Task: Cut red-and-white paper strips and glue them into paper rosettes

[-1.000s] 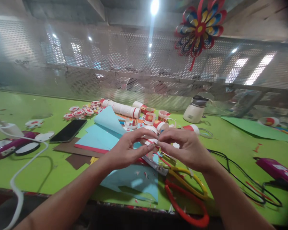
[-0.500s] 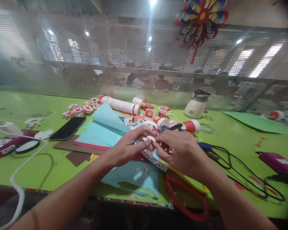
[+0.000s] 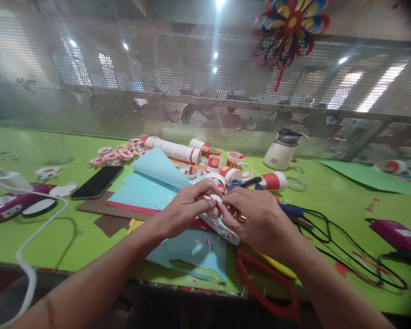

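Observation:
Between my hands is a small rounded white-and-red paper piece point(image 3: 213, 199); it looks like part of a paper cup, though fingers hide much of it. My left hand point(image 3: 190, 205) is closed around its left side, thumb in front. With bent fingers, my right hand point(image 3: 255, 210) pinches the red edge on the other side. Below them lies a silvery metal strip point(image 3: 226, 233), probably scissor blades, partly covered. A large red scissor handle point(image 3: 267, 292) juts over the table's front edge. Light blue paper point(image 3: 192, 256) with small scraps on it lies under my wrists.
Cut paper cups point(image 3: 214, 163) and a long cup stack point(image 3: 173, 150) lie behind my hands. A black phone point(image 3: 97, 182) and blue sheets point(image 3: 147, 194) are left. On the right are a white jug point(image 3: 281, 151), black cable point(image 3: 329, 224) and purple device point(image 3: 397, 235).
Both hands stay at the same place with the paper piece. My left thumb and the piece have shifted slightly. The whole view has moved a little.

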Tool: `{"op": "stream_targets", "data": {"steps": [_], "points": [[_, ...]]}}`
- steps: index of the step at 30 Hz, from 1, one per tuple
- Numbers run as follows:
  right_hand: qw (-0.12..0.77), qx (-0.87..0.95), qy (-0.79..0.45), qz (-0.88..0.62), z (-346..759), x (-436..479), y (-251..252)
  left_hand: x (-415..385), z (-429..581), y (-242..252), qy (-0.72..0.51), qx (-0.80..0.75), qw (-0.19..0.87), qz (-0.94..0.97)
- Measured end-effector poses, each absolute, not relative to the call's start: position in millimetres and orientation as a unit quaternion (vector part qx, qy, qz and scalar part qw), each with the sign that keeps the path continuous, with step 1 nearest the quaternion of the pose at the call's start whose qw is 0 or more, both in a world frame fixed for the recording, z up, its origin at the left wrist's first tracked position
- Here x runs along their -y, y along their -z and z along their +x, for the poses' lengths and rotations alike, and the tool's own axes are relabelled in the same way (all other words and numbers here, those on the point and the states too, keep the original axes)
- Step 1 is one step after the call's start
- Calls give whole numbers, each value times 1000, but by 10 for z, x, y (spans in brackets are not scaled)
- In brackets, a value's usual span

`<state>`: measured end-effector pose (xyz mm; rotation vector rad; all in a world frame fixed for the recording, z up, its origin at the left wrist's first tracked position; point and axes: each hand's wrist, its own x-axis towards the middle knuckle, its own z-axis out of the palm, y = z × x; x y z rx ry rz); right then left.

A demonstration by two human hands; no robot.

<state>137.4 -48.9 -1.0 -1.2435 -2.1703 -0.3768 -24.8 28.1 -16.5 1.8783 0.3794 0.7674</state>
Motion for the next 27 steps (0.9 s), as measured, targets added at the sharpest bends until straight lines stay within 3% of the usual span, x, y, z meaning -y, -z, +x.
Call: {"op": "stream_targets", "data": {"steps": [19,27], "points": [[315,814,131,-470,1360,490,42,-265,-252,158,-312,-164,512,783],[354,814,58,-456,1404,481,-23,-306,-292,139,-300,-138,525,784]]}}
